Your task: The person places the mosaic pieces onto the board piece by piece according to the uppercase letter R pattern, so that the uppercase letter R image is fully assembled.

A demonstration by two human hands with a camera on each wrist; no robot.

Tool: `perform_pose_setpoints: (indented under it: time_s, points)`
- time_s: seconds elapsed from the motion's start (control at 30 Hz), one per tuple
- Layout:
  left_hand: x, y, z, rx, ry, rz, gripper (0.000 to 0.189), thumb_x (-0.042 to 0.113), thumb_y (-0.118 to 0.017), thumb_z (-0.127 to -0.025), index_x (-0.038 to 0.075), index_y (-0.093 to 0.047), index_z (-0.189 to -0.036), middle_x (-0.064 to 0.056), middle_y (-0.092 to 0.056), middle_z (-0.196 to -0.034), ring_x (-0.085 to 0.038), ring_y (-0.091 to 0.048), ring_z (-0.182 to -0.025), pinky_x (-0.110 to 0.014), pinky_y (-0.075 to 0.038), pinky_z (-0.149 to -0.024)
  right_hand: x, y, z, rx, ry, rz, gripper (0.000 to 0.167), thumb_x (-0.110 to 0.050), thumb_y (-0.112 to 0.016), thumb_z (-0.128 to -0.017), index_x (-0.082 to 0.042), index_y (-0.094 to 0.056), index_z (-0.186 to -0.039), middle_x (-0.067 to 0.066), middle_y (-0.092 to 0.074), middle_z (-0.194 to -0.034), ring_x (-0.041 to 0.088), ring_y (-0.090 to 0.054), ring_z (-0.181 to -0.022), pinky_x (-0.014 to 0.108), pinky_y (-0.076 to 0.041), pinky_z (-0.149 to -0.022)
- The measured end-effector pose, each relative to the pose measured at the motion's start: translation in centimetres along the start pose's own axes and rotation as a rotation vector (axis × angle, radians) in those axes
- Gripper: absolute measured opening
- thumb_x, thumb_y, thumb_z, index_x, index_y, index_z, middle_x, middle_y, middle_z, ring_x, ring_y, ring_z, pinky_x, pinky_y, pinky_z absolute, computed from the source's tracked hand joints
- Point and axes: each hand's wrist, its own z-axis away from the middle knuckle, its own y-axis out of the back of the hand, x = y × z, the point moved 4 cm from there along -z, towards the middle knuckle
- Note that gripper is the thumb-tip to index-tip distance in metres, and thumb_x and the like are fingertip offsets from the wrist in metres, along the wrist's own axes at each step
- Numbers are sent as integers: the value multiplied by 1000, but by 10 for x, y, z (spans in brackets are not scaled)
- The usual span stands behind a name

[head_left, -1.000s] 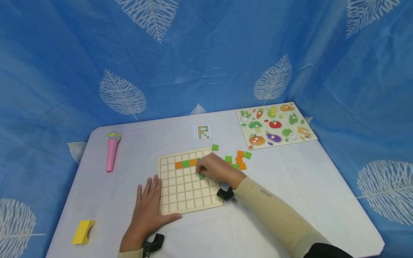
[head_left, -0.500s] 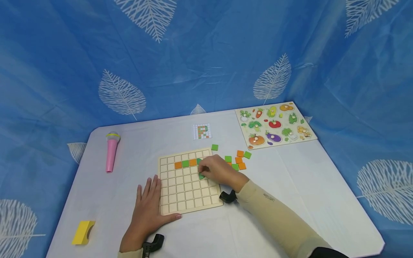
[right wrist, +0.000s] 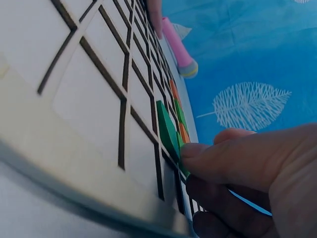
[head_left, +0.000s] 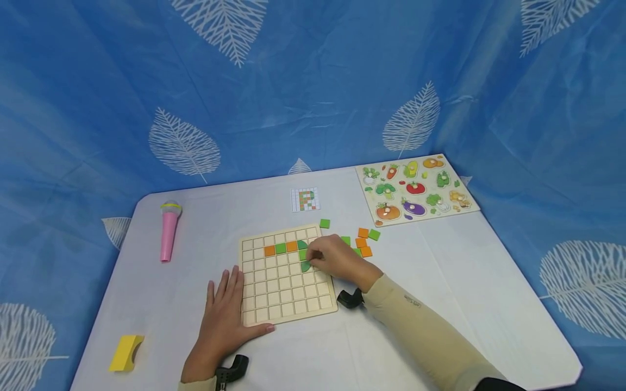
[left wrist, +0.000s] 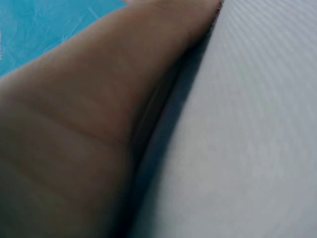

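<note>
A pale wooden grid board (head_left: 274, 298) lies on the table. Along one row sit orange tiles (head_left: 270, 251) and a green tile (head_left: 281, 248), ending in a dark green rounded tile (head_left: 302, 245). My right hand (head_left: 335, 258) bends over the board's right side, thumb and fingertips pinching at a light green square tile (head_left: 302, 254) just below that end. Another dark green rounded tile (right wrist: 167, 130) lies close beside the thumb in the right wrist view. My left hand (head_left: 222, 312) lies flat with fingers spread, against the board's left side, thumb stretched along its near corner.
Several loose orange and green tiles (head_left: 363, 243) lie right of the board, one green tile (head_left: 325, 223) at its far corner. Behind stands a small pattern card (head_left: 305, 200). A vegetable puzzle (head_left: 415, 190), a pink toy microphone (head_left: 169, 231) and a yellow block (head_left: 126, 353) lie around.
My right hand has shifted slightly to the right, uncovering the light green square tile and more of the dark green rounded ones. The left hand has stayed put.
</note>
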Motion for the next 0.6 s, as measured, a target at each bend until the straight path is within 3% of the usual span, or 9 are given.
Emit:
perform_pose_setpoints:
  time_s: [0.6]
  points:
    - [0, 0, 0, 11, -6, -1, 153, 101, -62, -62, -3, -18, -166, -19, -12, -173, -37, -4, -159, -57, 9, -123, 21, 20, 7, 81, -94, 31, 13, -3, -82, -92, -15, -76, -91, -11, -69, -86, 4, -64, -79, 29, -56, -74]
